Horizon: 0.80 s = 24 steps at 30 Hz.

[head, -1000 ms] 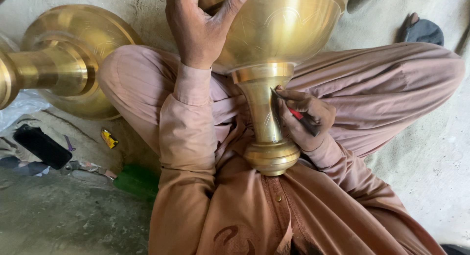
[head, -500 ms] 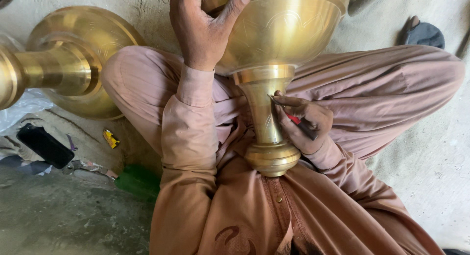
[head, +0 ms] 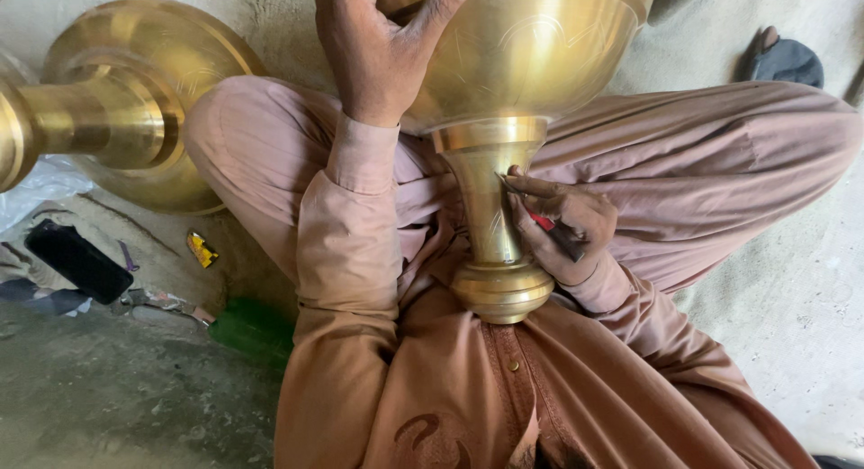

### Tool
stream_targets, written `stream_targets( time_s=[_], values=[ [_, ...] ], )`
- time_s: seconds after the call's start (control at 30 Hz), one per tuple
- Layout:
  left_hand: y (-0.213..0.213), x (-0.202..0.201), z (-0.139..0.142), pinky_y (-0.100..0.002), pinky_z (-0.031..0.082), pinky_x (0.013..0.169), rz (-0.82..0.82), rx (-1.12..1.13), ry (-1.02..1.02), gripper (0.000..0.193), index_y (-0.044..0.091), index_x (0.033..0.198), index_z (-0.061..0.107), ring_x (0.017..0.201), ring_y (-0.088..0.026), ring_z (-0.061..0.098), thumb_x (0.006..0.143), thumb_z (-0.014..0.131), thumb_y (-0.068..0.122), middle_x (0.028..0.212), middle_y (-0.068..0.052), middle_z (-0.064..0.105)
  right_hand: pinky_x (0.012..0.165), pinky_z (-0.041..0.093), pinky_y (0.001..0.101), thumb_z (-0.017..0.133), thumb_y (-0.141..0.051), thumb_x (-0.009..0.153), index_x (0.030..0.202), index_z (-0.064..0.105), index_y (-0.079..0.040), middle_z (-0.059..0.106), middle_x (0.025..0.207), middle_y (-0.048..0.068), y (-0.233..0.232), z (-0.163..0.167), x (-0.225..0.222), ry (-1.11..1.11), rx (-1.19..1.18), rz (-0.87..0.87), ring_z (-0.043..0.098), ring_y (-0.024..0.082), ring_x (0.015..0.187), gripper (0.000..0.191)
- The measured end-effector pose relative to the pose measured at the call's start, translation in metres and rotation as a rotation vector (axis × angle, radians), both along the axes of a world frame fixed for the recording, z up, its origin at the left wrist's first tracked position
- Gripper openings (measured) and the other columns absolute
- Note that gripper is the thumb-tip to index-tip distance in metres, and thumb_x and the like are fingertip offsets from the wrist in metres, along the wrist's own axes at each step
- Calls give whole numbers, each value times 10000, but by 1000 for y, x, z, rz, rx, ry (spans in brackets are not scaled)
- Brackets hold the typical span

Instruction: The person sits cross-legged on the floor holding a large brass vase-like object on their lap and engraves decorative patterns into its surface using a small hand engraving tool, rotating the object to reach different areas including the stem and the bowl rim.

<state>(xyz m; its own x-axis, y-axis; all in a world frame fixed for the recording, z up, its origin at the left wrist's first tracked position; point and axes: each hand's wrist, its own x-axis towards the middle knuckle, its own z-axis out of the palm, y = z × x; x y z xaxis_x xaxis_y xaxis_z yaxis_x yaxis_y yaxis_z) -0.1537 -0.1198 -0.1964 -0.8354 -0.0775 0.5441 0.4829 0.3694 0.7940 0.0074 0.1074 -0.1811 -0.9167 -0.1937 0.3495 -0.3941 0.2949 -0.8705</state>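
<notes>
the right hand (head: 562, 230) has its fingers (head: 540, 192) closed around a thin tool with a red grip (head: 544, 222), its tip laid against the stem (head: 490, 212) of a brass goblet (head: 531, 64). just under the tip, faint scratched lines show on the stem. the fingers press on the stem's right side, about halfway between the collar under the bowl and the rounded foot (head: 501, 292).

the left hand (head: 378, 46) is clamped over the bowl's rim, thumb spread down the outer wall, the other fingers hooked inside and mostly out of sight. near the thumb, light engraved curves and straight strokes run across the bowl.

the goblet lies tipped toward the wearer, foot against the shirt, resting in the lap between crossed legs. so, as a judgement: the bowl carries outline marks already, the stem is being marked now, and the foot looks plain. how much of the far side is done cannot be told.

well left of the left hand a second brass piece (head: 117, 118) lies on its side on the floor (head: 792, 307), with a dark phone-like slab (head: 79, 262) and a small yellow wrapper (head: 202, 249) beyond.
</notes>
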Motion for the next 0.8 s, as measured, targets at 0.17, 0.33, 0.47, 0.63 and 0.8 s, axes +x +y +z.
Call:
stream_targets(
  time_s=[0.17,0.33,0.47,0.63,0.8],
  values=[
    [0,1,4,-340,562,817,33,-31,-9,438,58,1095,667,954,-197,700,979,883,422,1036,-40,712,796,630,311,772,55,935,875,600,36,751,1056,262,-5,0,2,4,-19,-75,782,303,1024,183],
    [1,2,7,-338,572,808,-6,30,-52,434,62,1081,670,935,-193,716,987,882,429,1018,-33,723,785,648,319,742,59,904,856,643,32,747,972,229,1,0,-1,13,-18,54,781,327,1035,113],
    [1,1,12,-358,554,822,40,-37,-11,424,63,1064,676,914,-204,701,972,888,418,998,-35,720,810,659,342,765,45,905,849,653,23,755,979,227,2,-1,-4,43,8,76,782,321,1016,126],
    [1,3,17,-367,564,838,16,-17,-58,400,62,1069,694,917,-209,727,971,879,403,998,-32,742,769,645,325,762,38,863,853,669,32,750,1032,266,5,0,-2,42,38,107,786,285,922,93],
    [-9,-4,23,-357,598,952,-190,155,-89,494,36,1201,622,1075,-194,695,1005,829,440,1144,-44,686,773,617,307,749,40,888,921,644,27,755,1057,224,10,-10,12,-35,-132,-49,765,230,903,111]
  ],
)
